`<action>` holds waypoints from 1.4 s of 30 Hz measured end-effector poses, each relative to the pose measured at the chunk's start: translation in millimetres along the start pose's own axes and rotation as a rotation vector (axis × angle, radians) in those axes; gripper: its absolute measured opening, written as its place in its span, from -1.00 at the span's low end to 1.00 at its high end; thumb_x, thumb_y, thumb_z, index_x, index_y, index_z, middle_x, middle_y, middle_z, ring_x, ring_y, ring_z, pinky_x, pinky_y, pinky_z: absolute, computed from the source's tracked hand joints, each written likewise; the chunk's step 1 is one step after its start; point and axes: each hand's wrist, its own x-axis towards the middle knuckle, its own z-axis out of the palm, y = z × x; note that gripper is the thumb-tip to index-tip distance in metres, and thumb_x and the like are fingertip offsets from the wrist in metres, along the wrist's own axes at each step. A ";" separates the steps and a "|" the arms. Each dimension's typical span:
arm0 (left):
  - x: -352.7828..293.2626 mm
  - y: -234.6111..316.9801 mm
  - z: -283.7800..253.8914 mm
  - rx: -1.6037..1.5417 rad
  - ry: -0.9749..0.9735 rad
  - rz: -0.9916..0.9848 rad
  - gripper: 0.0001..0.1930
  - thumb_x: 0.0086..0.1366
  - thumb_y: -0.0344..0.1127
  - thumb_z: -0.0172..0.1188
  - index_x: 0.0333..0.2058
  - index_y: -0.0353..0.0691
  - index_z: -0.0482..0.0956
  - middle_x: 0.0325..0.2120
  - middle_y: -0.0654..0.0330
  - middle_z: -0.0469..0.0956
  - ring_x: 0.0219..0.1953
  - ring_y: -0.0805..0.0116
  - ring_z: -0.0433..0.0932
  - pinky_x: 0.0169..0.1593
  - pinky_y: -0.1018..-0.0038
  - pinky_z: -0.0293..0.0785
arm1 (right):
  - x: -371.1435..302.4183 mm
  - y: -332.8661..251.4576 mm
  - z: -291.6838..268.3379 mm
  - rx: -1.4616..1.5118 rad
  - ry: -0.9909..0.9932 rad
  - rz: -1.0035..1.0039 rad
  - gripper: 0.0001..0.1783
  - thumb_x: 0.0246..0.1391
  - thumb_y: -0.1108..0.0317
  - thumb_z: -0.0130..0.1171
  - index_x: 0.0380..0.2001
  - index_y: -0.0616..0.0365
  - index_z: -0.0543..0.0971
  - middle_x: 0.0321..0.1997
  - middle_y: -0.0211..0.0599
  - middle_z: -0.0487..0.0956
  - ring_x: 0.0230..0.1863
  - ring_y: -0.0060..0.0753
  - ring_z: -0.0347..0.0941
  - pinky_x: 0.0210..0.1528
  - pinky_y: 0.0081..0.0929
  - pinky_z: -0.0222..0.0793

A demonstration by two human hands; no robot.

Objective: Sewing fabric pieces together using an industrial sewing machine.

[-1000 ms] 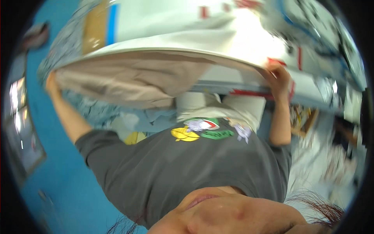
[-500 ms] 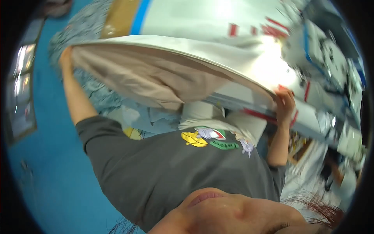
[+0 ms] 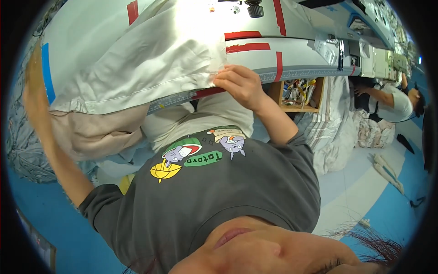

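A pale cream cloth [image 3: 137, 68] with a stitched hem lies over the white sewing table [image 3: 86, 32]. Its beige underside hangs below the front edge. At the hem's right corner, my right hand [image 3: 240, 86] pinches the fabric between thumb and fingers. My left hand [image 3: 34, 84] is smeared by motion at the table's far-left end, beside a strip of blue tape [image 3: 48, 73]; its fingers cannot be made out. Bright light washes out the upper part of the cloth, below a black knob [image 3: 255, 9] of the sewing machine.
Red tape strips [image 3: 279, 66] mark the tabletop, and a ruler [image 3: 173, 100] runs along its front edge. Under the table to the right is a wooden drawer [image 3: 299, 93] of small items. Bundled fabric [image 3: 328, 123] stands beyond it. Another person [image 3: 392, 102] sits at far right.
The cloth, earlier lifted and stretched between both hands, now lies down on the table. My view has swung right. The right hand still grips the edge; the left has become blurred.
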 end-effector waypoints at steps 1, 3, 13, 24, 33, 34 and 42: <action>-10.0 33.0 1.3 0.437 0.197 0.316 -0.46 0.16 -0.10 0.22 0.04 -0.29 0.39 -0.03 0.03 0.45 0.00 0.19 0.44 -0.03 0.44 0.37 | 10.0 -6.1 2.4 0.032 0.037 -0.068 -0.81 -0.33 0.49 0.18 -0.48 0.12 0.59 -0.41 -0.40 0.57 -0.30 -0.39 0.52 -0.20 -0.45 0.51; -22.0 80.4 66.1 0.714 0.369 0.280 -0.46 0.16 -0.08 0.22 0.06 -0.21 0.37 -0.12 0.07 0.50 -0.09 0.18 0.48 -0.08 0.46 0.38 | 15.1 -8.6 7.7 0.042 0.033 -0.131 -0.81 -0.33 0.49 0.19 -0.48 0.12 0.59 -0.40 -0.40 0.57 -0.30 -0.40 0.52 -0.19 -0.44 0.52; 22.7 48.6 142.7 0.211 0.096 0.007 -0.79 0.23 -0.13 0.15 -0.27 -0.09 0.56 -0.51 0.16 0.57 -0.48 0.31 0.56 -0.37 0.46 0.43 | 19.3 13.7 1.6 0.068 -0.022 -0.092 -0.81 -0.30 0.47 0.19 -0.46 0.12 0.58 -0.39 -0.44 0.57 -0.34 -0.42 0.51 -0.25 -0.47 0.54; 78.0 27.1 155.4 0.237 0.230 0.055 -0.75 0.26 -0.11 0.11 -0.26 -0.14 0.59 -0.45 0.24 0.62 -0.43 0.43 0.59 -0.34 0.56 0.45 | 54.2 48.9 1.8 0.119 -0.100 -0.159 -0.80 -0.28 0.44 0.15 -0.44 0.13 0.58 -0.40 -0.43 0.56 -0.35 -0.44 0.51 -0.26 -0.50 0.51; 117.1 7.1 162.0 0.327 0.223 -0.032 -0.71 0.28 -0.03 0.06 -0.21 -0.07 0.58 -0.44 0.25 0.61 -0.40 0.40 0.59 -0.30 0.54 0.46 | 67.4 76.7 7.2 0.127 -0.152 -0.083 -0.81 -0.25 0.44 0.16 -0.44 0.07 0.58 -0.41 -0.46 0.56 -0.35 -0.50 0.50 -0.33 -0.61 0.45; 121.7 2.0 162.0 0.348 0.228 -0.012 -0.71 0.28 -0.04 0.06 -0.20 -0.07 0.58 -0.44 0.25 0.61 -0.40 0.39 0.59 -0.29 0.53 0.46 | 62.0 77.8 6.5 0.212 -0.321 0.144 -0.83 -0.20 0.44 0.16 -0.42 0.08 0.58 -0.39 -0.44 0.56 -0.31 -0.48 0.50 -0.25 -0.56 0.44; 154.5 -10.5 158.5 0.280 0.246 0.112 -0.76 0.31 -0.18 0.03 -0.09 -0.02 0.53 -0.26 0.24 0.59 -0.29 0.35 0.59 -0.21 0.49 0.45 | 83.6 95.4 16.5 0.414 -0.308 0.067 -0.81 -0.02 0.57 0.11 -0.26 0.22 0.53 -0.30 -0.27 0.53 -0.24 -0.29 0.50 -0.15 -0.52 0.42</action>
